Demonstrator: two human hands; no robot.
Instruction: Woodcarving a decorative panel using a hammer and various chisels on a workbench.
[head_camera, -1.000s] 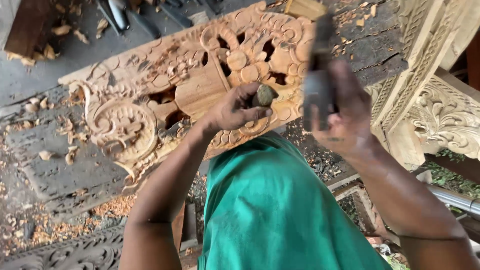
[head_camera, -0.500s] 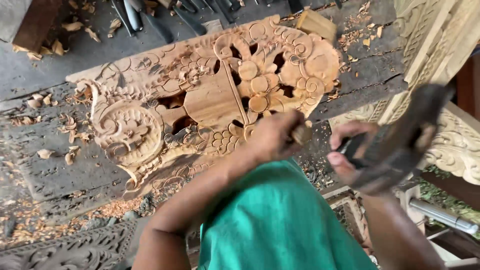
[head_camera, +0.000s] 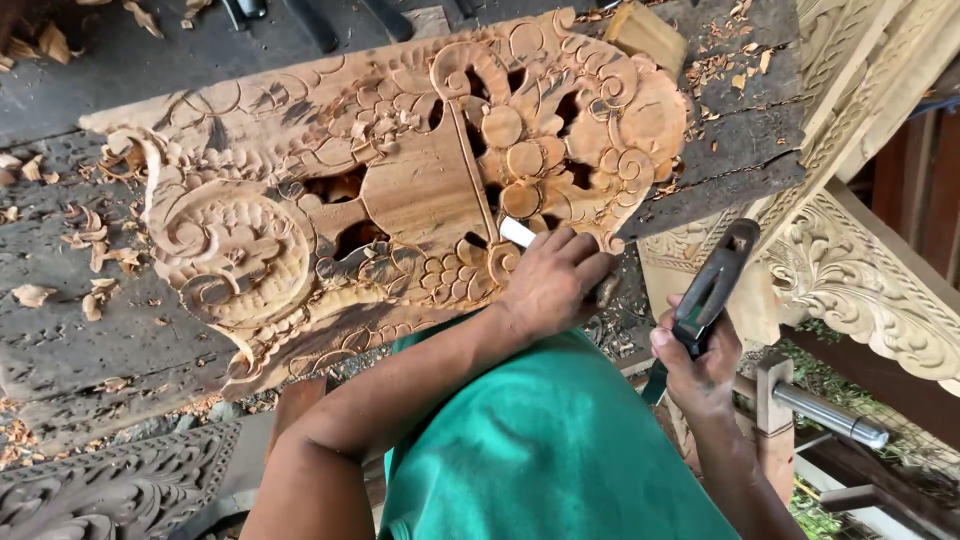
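Your carved wood panel (head_camera: 380, 190) lies across the dark workbench (head_camera: 90, 340), filling the upper middle of the frame. Your left hand (head_camera: 548, 285) has come back down onto its lower edge, clenched round a chisel (head_camera: 517, 232) whose blade touches the carving. Your right hand (head_camera: 700, 365) has dropped the mallet (head_camera: 715, 285) low at right, gripped tight, between blows.

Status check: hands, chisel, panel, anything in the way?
Left hand holds chisel against carved panel. Right hand grips mallet, raised off the panel. Wood chips beside it.
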